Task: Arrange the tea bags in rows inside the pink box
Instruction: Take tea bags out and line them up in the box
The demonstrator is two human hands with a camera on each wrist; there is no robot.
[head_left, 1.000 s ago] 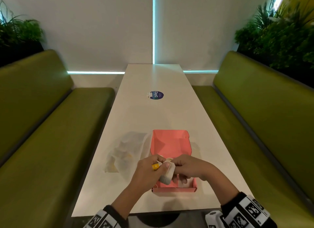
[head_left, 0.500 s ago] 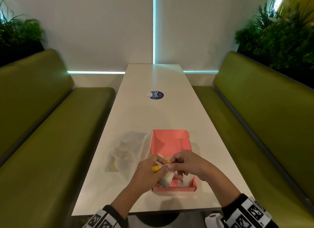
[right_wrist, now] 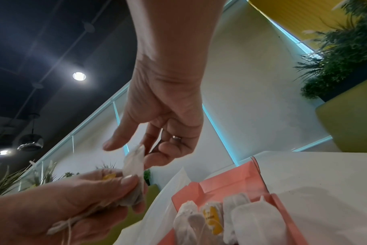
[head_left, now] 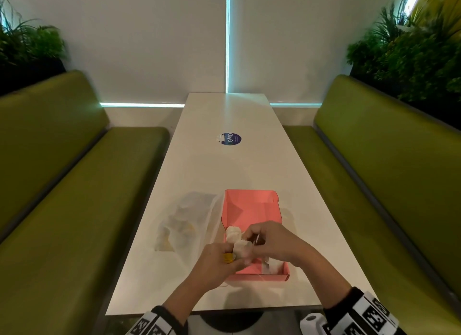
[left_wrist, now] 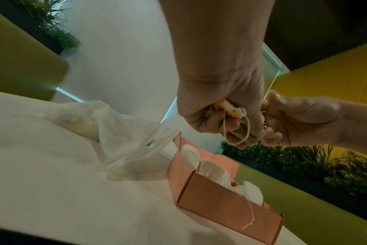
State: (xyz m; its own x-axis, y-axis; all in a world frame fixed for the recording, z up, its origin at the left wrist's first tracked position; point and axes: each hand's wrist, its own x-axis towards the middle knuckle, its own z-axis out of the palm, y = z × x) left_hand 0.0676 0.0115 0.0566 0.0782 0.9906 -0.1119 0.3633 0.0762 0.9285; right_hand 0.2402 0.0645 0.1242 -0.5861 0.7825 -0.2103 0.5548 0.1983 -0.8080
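The left hand is curled round a tea bag, thumb pressed on its paper, with the yellow tag and looped string bunched in the same fist. The right hand, just beside it, has its thumb and fingers loosely extended at the bag's top edge; whether they actually pinch it cannot be told. Below both hands sits the pink box with several more bags inside, and a clear plastic bag lies left of the left hand.
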